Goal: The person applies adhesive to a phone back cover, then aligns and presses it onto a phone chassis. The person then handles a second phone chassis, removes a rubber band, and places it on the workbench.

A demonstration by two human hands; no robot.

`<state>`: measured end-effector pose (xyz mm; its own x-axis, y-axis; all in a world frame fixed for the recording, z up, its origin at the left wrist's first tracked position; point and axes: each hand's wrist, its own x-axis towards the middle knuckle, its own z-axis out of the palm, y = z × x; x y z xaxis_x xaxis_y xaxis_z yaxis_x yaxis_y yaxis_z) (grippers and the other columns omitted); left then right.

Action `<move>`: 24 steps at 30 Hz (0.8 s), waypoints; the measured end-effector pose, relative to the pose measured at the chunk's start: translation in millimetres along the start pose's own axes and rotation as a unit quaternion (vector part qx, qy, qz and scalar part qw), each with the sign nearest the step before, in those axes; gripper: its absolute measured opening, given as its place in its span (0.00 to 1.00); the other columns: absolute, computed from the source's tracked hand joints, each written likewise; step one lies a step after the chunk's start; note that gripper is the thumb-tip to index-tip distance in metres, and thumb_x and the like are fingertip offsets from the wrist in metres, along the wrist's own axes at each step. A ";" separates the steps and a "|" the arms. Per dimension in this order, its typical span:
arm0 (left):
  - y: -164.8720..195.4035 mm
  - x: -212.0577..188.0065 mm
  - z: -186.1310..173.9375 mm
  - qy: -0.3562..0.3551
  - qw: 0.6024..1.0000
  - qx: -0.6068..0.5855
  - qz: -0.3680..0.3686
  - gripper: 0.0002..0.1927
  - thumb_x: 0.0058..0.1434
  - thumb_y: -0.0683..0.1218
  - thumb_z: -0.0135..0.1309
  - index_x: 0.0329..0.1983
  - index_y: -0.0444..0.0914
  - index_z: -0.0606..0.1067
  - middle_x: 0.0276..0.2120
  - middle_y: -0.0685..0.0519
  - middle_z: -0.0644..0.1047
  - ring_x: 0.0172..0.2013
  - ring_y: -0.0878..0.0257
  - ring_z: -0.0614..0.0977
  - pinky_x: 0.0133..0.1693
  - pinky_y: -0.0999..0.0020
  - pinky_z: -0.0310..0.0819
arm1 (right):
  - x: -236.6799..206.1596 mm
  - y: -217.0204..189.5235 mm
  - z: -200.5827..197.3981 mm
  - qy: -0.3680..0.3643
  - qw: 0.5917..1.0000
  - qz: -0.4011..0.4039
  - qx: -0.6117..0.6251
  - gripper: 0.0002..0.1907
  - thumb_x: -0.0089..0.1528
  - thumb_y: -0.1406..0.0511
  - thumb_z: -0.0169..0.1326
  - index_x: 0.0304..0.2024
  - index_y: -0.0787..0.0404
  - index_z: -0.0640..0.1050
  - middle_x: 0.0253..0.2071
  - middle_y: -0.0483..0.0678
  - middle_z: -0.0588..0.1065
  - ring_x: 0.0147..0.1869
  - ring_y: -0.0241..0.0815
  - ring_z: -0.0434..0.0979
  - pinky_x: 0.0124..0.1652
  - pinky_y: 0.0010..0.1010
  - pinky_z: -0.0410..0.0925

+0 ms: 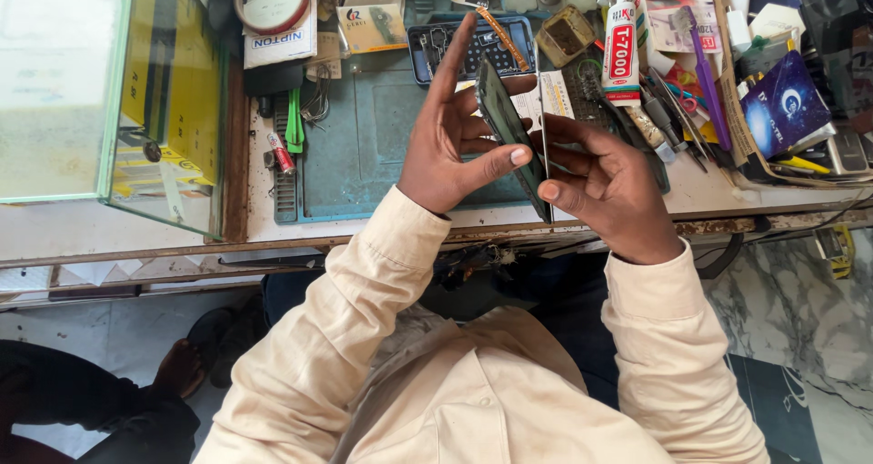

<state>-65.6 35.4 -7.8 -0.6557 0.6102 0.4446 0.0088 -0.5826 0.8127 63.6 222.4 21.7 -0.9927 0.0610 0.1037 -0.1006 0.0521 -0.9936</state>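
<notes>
head view: left hand [447, 146] and right hand [607, 184] fingers both grip a dark phone [509, 132] edge-on above the teal mat [364, 146].

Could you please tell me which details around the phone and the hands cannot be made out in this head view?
- Phone: held edge-on, so its faces cannot be read.
- Right hand: its palm side and part of the fingers lie behind the phone.
- Left hand: its palm faces away.
- Teal mat: its middle is covered by both hands.
</notes>
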 end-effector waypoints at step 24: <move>-1.4 1.3 3.6 0.027 0.998 -0.058 -0.020 0.61 0.61 0.42 0.72 0.84 0.49 0.40 0.65 0.36 0.74 0.59 0.54 0.83 0.58 0.58 0.85 | 12.5 -4.5 -1.3 -0.043 0.999 0.002 -0.027 0.37 0.60 0.65 0.65 0.68 0.68 0.67 0.64 0.49 0.67 0.68 0.42 0.72 0.61 0.33 0.72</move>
<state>-63.7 38.9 -7.0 -0.6928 0.6072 0.3891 -0.1043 -0.6182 0.7790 51.7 224.2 27.5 -0.9954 -0.0247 0.0926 -0.0947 0.1064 -0.9898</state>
